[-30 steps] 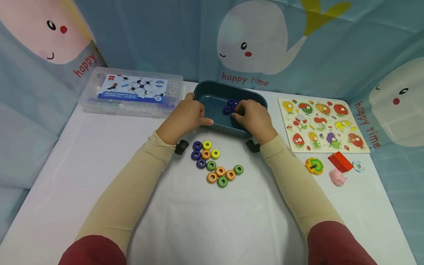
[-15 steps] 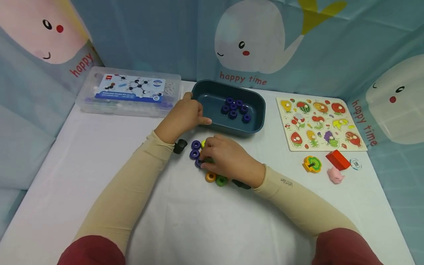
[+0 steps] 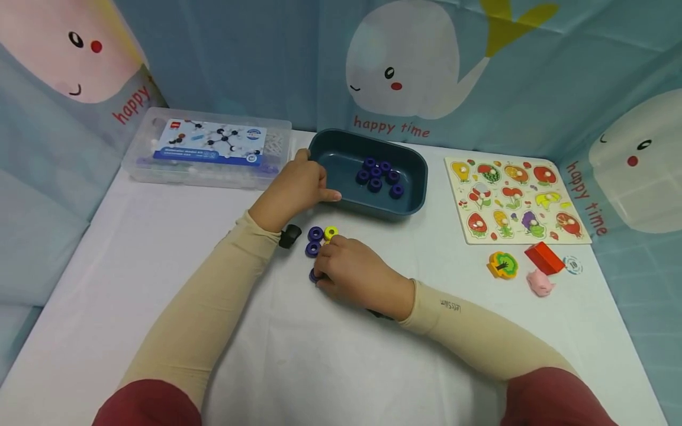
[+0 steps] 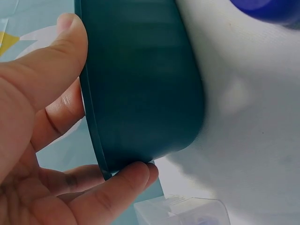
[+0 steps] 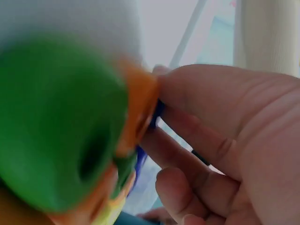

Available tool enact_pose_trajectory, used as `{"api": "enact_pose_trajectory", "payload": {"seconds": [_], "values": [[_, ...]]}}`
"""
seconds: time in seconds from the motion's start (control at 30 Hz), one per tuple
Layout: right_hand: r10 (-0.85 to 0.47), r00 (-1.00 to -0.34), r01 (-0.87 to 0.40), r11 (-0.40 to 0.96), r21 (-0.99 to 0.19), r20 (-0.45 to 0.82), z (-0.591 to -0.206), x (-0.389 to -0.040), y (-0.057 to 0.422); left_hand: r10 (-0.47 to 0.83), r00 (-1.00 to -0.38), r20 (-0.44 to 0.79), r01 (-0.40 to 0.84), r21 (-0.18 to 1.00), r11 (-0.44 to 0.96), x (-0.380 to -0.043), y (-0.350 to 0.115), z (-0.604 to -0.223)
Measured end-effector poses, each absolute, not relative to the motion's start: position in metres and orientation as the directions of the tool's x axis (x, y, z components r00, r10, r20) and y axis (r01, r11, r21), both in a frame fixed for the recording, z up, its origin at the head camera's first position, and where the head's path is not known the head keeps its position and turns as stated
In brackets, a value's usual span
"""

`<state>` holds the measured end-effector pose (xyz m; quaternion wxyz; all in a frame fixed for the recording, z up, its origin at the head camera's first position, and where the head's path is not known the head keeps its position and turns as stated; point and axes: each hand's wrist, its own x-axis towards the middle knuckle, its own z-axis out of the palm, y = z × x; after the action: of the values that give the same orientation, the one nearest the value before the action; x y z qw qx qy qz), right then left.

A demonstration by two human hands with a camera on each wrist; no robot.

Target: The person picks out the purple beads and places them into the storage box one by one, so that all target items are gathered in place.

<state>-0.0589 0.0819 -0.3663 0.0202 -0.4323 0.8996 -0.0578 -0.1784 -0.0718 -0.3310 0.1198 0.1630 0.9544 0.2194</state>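
Observation:
My left hand (image 3: 298, 189) grips the left end of a dark teal tray (image 3: 373, 209); the left wrist view shows the thumb at the rim (image 4: 89, 98) and fingers around the corner. Several purple rings (image 3: 375, 184) lie inside the tray. On the table, my right hand (image 3: 358, 277) pinches a purple ring (image 3: 312, 275), mostly covered by the fingertips. Two more purple rings (image 3: 315, 234) and a yellow ring (image 3: 331, 232) show beside it. A green ring (image 5: 56, 122) and an orange ring (image 5: 136, 103) appear close up in the right wrist view; the hand hides them from the head view.
A clear plastic case (image 3: 208, 145) with a molecule-model label stands left of the tray. At the right lie a fruit puzzle board (image 3: 519, 201), a tree piece (image 3: 502, 265), a red block (image 3: 544, 258) and a pink pig (image 3: 540, 283). A patterned curtain (image 3: 256, 59) hangs behind.
My right hand has come out of the tray down to the rings on the table. The pinched purple ring has shifted slightly toward the near side. The left hand stays at the tray.

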Motion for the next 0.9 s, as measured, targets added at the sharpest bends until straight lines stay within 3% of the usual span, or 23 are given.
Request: {"api": "enact_pose_trajectory", "payload": {"seconds": [0.1,0.2,0.33,0.6,0.73,0.9], "values": [[-0.798,-0.602,-0.796,0.595,-0.116,0.040,-0.365,-0.052,0.082,0.358,-0.920,-0.160,0.253,0.456,0.853,-0.178,-0.072,-0.330],[-0.781,-0.620,-0.778,0.601,-0.185,0.072,-0.357,-0.052,0.086,0.357,-0.919,-0.164,0.252,0.453,0.855,-0.178,-0.073,-0.329],[-0.692,-0.716,-0.683,0.667,-0.298,0.092,-0.334,-0.066,0.100,0.358,-0.919,-0.165,0.254,0.445,0.858,-0.178,-0.074,-0.329],[-0.385,-0.921,-0.384,0.858,-0.340,0.067,-0.310,-0.114,0.147,0.357,-0.921,-0.157,0.253,0.456,0.853,-0.178,-0.073,-0.330],[-0.266,-0.964,-0.255,0.901,-0.350,0.016,-0.319,-0.143,0.165,0.349,-0.924,-0.157,0.245,0.459,0.854,-0.178,-0.073,-0.331],[-0.232,-0.969,-0.196,0.930,-0.310,-0.083,-0.343,-0.166,0.174,0.353,-0.920,-0.168,0.240,0.470,0.849,-0.177,-0.072,-0.330]]}}
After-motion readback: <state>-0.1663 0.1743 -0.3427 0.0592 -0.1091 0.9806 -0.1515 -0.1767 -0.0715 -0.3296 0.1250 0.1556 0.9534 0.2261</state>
